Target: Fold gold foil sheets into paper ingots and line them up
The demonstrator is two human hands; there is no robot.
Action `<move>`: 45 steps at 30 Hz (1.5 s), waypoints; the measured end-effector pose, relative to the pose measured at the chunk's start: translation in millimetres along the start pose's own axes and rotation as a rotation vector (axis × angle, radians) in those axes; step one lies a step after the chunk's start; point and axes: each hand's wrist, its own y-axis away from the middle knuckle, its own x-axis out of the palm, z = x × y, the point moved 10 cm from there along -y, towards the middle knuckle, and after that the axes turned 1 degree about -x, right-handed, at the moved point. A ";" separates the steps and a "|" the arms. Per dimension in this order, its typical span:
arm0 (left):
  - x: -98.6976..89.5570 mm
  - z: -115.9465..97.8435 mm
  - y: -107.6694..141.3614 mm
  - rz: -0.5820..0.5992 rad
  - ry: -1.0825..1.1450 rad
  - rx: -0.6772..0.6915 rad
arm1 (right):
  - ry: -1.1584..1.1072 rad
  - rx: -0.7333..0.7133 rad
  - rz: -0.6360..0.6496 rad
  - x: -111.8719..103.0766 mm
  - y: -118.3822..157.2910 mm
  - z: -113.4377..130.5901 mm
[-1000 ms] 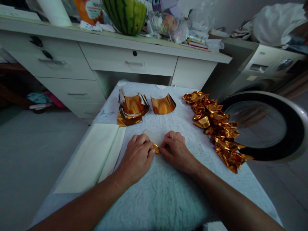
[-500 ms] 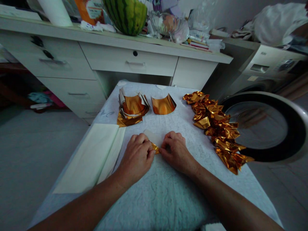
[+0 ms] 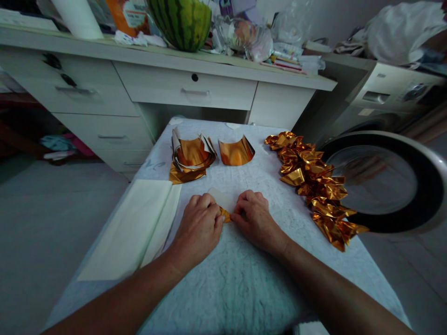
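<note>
Between my hands, at the middle of the cloth-covered table (image 3: 244,279), is a small piece of gold foil paper (image 3: 225,215), partly folded and partly hidden by fingers. My left hand (image 3: 202,218) is closed on its left end. The curled fingers of my right hand (image 3: 252,214) pinch its right tip. A pale translucent sheet (image 3: 220,197) lies flat just beyond the foil. Farther off, a stack of curved gold foil sheets (image 3: 192,156) stands left of a single curled foil sheet (image 3: 237,152).
Crumpled folded gold foil pieces (image 3: 314,186) run in a row down the table's right side. Folded white paper (image 3: 129,228) lies at the left edge. Beyond stand a white desk (image 3: 157,83) with a watermelon (image 3: 181,23) and a washing machine with its round door (image 3: 380,181) open.
Both hands stay nearly in place on the foil paper. The view has shifted very slightly; the other things have not visibly moved.
</note>
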 end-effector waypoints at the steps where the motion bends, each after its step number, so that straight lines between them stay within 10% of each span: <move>1: 0.5 -0.3 0.2 0.003 -0.003 0.002 | 0.003 -0.003 -0.001 0.3 0.0 0.2; 45: 3.5 13.1 -2.7 0.091 0.261 0.052 | 0.122 -0.007 -0.014 0.5 4.8 5.8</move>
